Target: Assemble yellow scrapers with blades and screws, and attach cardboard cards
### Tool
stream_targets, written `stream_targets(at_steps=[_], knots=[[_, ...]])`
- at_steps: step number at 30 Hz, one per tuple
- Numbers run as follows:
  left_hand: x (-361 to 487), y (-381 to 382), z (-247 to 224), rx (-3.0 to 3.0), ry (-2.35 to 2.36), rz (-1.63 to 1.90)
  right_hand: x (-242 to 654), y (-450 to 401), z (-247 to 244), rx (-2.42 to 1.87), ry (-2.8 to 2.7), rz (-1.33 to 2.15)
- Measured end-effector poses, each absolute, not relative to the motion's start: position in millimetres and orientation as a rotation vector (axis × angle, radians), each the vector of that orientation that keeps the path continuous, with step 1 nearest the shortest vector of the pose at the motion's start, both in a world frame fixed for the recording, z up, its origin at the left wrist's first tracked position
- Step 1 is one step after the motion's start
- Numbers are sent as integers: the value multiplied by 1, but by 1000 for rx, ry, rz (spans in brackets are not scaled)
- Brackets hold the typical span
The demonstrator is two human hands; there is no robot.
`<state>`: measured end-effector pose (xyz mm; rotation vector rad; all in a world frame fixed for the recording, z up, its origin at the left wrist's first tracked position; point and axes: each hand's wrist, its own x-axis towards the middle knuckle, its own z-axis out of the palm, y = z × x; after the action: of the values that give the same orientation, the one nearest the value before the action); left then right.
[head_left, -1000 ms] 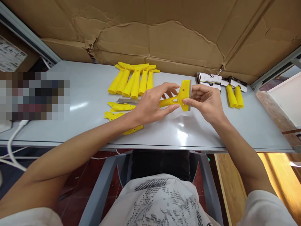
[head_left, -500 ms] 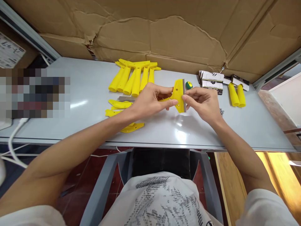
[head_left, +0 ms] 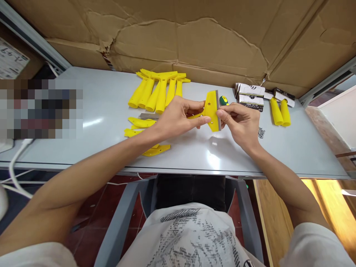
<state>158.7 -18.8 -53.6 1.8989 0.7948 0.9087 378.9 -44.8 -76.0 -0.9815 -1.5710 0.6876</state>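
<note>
Overall, a brown cardboard sheet (head_left: 178,42) stands along the back of a pale grey table (head_left: 97,100). Toward the rear lies a close row of yellow scraper handles (head_left: 161,92), their wide ends away from the person. The left hand (head_left: 178,116) is closed narrowly about the neck of a yellow scraper (head_left: 211,111), thumb laid along its near face. Opposite, the right hand (head_left: 244,120) pinches the scraper's edge between thumb and fingers, which are only slightly parted, so the scraper sits between both hands above the table. To the right are printed boxes (head_left: 251,97) and two yellow tubes (head_left: 278,113); by the left forearm lie yellow cover plates (head_left: 141,122). Smaller still, a steel blade (head_left: 218,97) runs along the scraper's edge, a green-and-yellow screwdriver handle (head_left: 223,100) shows just beyond it, and tiny metal pieces (head_left: 261,132) lie beside the right wrist.
</note>
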Motion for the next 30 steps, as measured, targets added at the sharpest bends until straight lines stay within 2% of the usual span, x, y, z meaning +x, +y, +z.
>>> stream_targets(at_steps=[21,30], knots=[[158,-19,-49,1877,825,901,381,-41,-73,-923,-1596,816],[155,-14,-50,1834,948,928,378,-45,-70,-995,-1625,754]])
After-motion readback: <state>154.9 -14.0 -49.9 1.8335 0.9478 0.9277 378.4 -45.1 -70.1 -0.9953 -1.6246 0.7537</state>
